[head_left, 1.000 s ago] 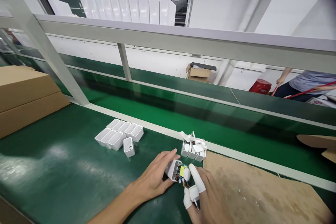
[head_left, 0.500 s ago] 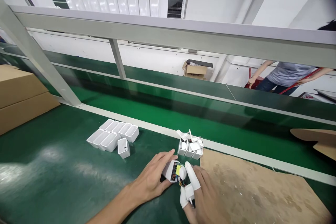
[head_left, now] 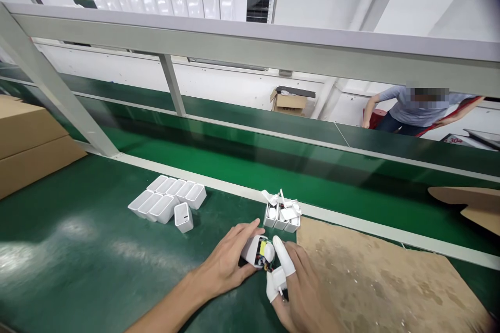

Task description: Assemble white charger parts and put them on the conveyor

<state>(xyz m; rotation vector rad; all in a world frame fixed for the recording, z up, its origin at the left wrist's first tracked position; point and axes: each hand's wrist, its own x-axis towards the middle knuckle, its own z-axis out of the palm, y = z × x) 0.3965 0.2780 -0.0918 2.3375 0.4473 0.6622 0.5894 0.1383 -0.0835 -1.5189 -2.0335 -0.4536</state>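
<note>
My left hand is wrapped round a white charger casing, its open end turned to the right. Out of that end shows a circuit board with a yellow part and a rounded white lump. White finger cots cover the thumb and index finger of my right hand. Between those two fingers is a small white plug piece, joined to the board by short wires. The index fingertip is close beside the rounded lump; whether it touches, I cannot tell.
Several white casings stand grouped at left, with a single casing beside them. Filled casings with loose white pieces stand beyond my hands. Cardboard lies at right, boxes at left. A person is across the green belt.
Both hands keep their grip, and the plug piece has shifted slightly left and up towards the casing. The person across the belt has bent lower. The camera view has moved a little.
</note>
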